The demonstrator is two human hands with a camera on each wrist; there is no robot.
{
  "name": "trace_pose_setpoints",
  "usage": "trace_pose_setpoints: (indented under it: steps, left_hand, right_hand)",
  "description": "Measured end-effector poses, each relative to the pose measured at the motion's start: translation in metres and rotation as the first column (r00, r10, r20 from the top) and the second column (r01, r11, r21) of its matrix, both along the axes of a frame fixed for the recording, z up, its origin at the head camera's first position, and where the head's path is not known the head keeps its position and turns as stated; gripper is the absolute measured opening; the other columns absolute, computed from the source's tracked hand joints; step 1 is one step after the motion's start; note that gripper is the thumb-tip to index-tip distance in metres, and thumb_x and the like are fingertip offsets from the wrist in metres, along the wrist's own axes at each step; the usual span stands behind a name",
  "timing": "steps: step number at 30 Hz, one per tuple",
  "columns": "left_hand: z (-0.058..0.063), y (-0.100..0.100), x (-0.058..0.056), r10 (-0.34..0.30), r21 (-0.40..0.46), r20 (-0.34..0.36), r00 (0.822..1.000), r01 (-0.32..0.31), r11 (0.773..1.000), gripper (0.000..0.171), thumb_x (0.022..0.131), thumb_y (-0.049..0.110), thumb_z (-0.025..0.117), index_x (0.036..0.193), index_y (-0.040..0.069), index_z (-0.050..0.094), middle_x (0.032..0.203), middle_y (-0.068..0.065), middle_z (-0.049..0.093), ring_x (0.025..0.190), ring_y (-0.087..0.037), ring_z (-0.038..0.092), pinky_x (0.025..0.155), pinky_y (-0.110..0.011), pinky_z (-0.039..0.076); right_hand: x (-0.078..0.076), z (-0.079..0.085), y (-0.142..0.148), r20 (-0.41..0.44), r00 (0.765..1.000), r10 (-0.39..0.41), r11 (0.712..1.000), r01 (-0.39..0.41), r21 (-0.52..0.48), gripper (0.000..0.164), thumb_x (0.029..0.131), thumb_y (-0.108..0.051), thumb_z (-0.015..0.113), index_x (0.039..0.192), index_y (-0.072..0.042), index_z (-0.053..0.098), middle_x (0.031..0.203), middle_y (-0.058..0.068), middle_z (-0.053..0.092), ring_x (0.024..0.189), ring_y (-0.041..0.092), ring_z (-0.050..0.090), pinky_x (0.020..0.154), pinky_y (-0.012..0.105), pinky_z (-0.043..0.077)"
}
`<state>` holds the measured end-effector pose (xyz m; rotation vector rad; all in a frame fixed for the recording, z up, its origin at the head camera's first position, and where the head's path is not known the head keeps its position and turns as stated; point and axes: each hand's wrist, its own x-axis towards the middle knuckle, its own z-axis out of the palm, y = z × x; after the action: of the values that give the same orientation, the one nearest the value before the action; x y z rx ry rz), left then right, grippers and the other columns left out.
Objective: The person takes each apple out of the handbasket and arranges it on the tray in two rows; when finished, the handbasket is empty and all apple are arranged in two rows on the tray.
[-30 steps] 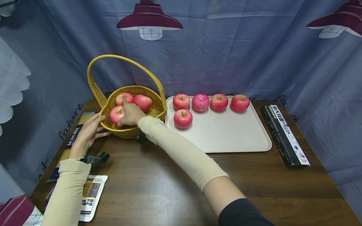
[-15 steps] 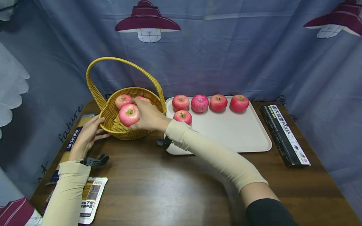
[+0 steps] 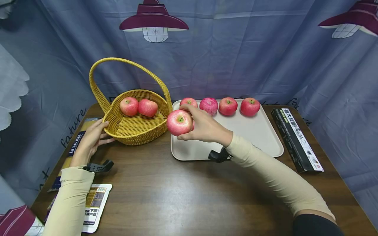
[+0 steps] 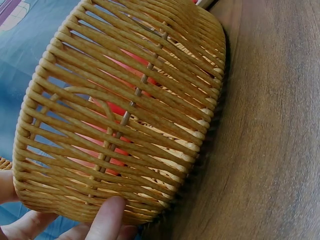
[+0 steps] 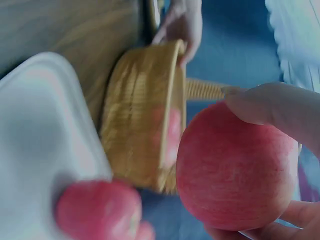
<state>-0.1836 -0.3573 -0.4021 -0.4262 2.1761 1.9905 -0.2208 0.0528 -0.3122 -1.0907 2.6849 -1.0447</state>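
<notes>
My right hand [image 3: 203, 127] grips a red apple [image 3: 178, 122] by its sides, above the left end of the white tray [image 3: 245, 144]. In the right wrist view the held apple [image 5: 235, 167] is large, with thumb and fingers round it. My left hand [image 3: 91, 139] holds the left rim of the yellow wicker basket [image 3: 127, 127]. Through the weave of the basket [image 4: 120, 110] red shows in the left wrist view. Two apples [image 3: 129, 106] lie inside it. Several apples [image 3: 228, 106] line the tray's back edge; another, in front, is mostly hidden behind the held apple.
A black pasta box [image 3: 297, 141] lies right of the tray. At the left, a pasta packet [image 3: 76, 144] and a white-edged pouch [image 3: 95, 206] lie partly under the left arm. A blue curtain [image 3: 230, 59] hangs behind the wooden table [image 3: 165, 196].
My right hand has taken an apple out of the basket and carried it right, over the tray. My left hand has stayed at the basket's rim.
</notes>
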Motion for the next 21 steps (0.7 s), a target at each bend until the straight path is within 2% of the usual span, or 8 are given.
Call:
trace_pose_setpoints:
  steps: [6, 11, 16, 21]
  left_hand:
    - [0.000, 0.000, 0.001, -0.001, 0.006, 0.007, 1.000, 0.001, 1.000, 0.068, 0.108, 0.038, 0.041, 0.163, 0.017, 0.008, 0.135, -0.008, 0.044, 0.087, 0.000, 0.068, 0.073, -0.024, 0.063]
    - [-0.001, 0.000, 0.001, -0.002, 0.015, 0.013, 1.000, 0.002, 1.000, 0.068, 0.108, 0.038, 0.041, 0.163, 0.017, 0.008, 0.138, -0.010, 0.042, 0.086, 0.001, 0.068, 0.073, -0.025, 0.064]
    - [0.000, 0.000, 0.000, -0.002, 0.008, -0.004, 1.000, 0.002, 1.000, 0.068, 0.108, 0.038, 0.041, 0.163, 0.017, 0.008, 0.141, -0.012, 0.039, 0.087, 0.001, 0.068, 0.073, -0.024, 0.064]
    - [0.000, 0.001, -0.001, -0.003, -0.014, 0.000, 1.000, 0.003, 1.000, 0.068, 0.108, 0.038, 0.040, 0.163, 0.017, 0.008, 0.144, -0.015, 0.037, 0.087, 0.000, 0.067, 0.073, -0.023, 0.063]
  right_hand:
    - [-0.009, -0.014, 0.054, 0.049, 0.991, -0.124, 0.992, 0.125, -0.009, 0.086, 0.068, -0.031, 0.092, 0.139, -0.013, 0.048, 0.124, 0.002, 0.063, 0.111, 0.018, 0.063, 0.097, 0.038, 0.053]
    - [-0.022, -0.031, 0.088, 0.076, 0.969, -0.236, 0.972, 0.236, 0.008, 0.086, 0.069, -0.028, 0.092, 0.138, -0.008, 0.046, 0.127, 0.008, 0.062, 0.114, 0.025, 0.062, 0.098, 0.044, 0.052]
    - [-0.041, -0.056, 0.107, 0.116, 0.939, -0.323, 0.946, 0.319, 0.051, 0.090, 0.069, -0.034, 0.093, 0.139, -0.005, 0.045, 0.130, 0.015, 0.061, 0.118, 0.029, 0.059, 0.103, 0.047, 0.048]
    - [-0.057, -0.077, 0.110, 0.147, 0.919, -0.367, 0.930, 0.359, 0.078, 0.089, 0.068, -0.036, 0.092, 0.137, -0.003, 0.046, 0.133, 0.016, 0.060, 0.118, 0.030, 0.059, 0.106, 0.048, 0.047]
